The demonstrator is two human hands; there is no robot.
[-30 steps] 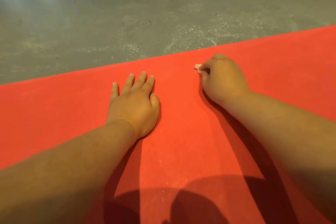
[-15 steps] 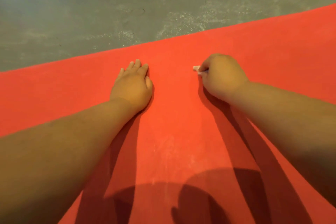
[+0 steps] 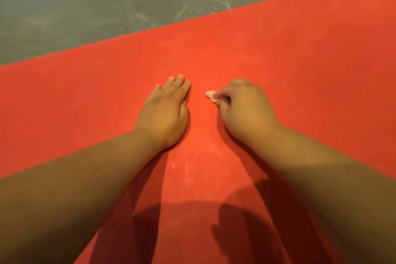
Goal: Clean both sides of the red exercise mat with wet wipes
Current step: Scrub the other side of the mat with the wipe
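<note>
The red exercise mat (image 3: 289, 60) lies flat and fills most of the view, its far edge running diagonally up to the right. My left hand (image 3: 165, 113) rests palm down on the mat, fingers straight and close together, holding nothing. Just to its right, my right hand (image 3: 246, 111) is curled into a fist pressed on the mat. A small crumpled wet wipe (image 3: 211, 94) sticks out of that fist toward the left hand; most of the wipe is hidden inside the fingers. Faint pale streaks mark the mat between my forearms.
A grey concrete floor (image 3: 107, 2) with pale dusty patches lies beyond the mat's far edge. Shadows of my arms and head fall on the near part of the mat.
Both hands have drawn back from the mat's far edge and now lie closer together. The right hand still holds the wipe. More mat shows beyond the hands.
</note>
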